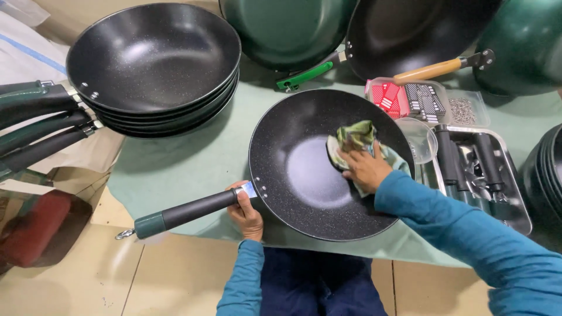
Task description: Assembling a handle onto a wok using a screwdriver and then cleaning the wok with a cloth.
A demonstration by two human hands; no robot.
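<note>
A stack of black pans (153, 64) sits far left on the green mat (175, 169); my left hand (246, 212) grips the black pan (304, 175) where its handle (187, 212) joins; my right hand (366, 168) presses a green cloth (354, 137) inside it; red and black packets (407, 99) lie beyond; a steel tray (515, 205) sits right.

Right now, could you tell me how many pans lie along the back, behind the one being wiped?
3: a dark green pan at centre, a black-lined pan to its right, a second green pan far right. Others may lie beyond the frame.
</note>
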